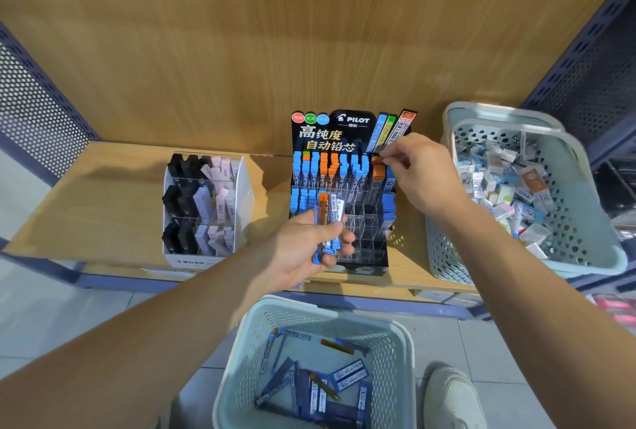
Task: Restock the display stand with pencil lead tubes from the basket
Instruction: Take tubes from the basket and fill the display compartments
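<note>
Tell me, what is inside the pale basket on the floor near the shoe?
The floor basket holds loose pencil lead tubes, mostly blue, a few orange, lying crisscrossed. Its near end is cut off by the picture edge, and overlapping tubes cover any beneath.

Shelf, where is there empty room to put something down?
Bare wood lies between the eraser box and the mesh panel. A thin strip runs between that box and the display stand. Right of the stand is crowded: the pale basket stands close, and the right hand reaches in.

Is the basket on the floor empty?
No, several pencil lead tubes lie loose on the bottom of the floor basket.
</note>
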